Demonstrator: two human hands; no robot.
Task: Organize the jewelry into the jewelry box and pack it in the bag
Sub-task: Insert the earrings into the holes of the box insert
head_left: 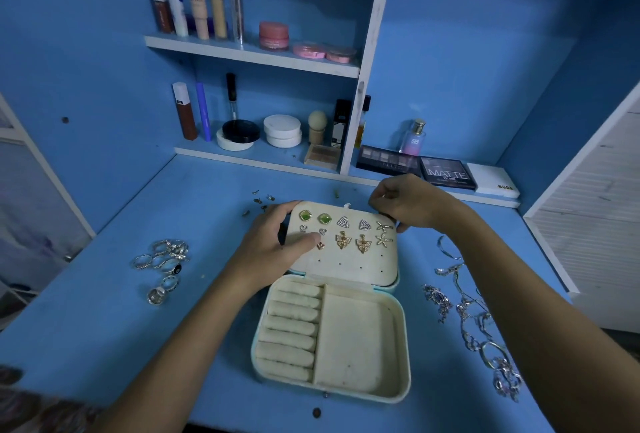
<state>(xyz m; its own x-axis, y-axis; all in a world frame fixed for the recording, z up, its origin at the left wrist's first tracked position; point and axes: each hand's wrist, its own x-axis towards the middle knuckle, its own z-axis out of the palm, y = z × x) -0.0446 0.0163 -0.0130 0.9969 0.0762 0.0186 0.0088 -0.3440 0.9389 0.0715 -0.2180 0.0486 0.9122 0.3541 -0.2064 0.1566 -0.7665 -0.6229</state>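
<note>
The jewelry box [332, 328] lies open on the worktop [138, 346]. Left hand [273, 245] grips the earring panel's edge; right hand [408, 204] pinches behind it. Brace the panel firmly while fastening the backing.

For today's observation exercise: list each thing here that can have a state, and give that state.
Cream hinged jewelry box: open, lid panel holding earrings.
Padded ring rolls: empty.
Silver rings: loose on desk.
Silver chains: loose on desk.
Left hand: gripping lid.
Right hand: pinching behind lid.
</note>
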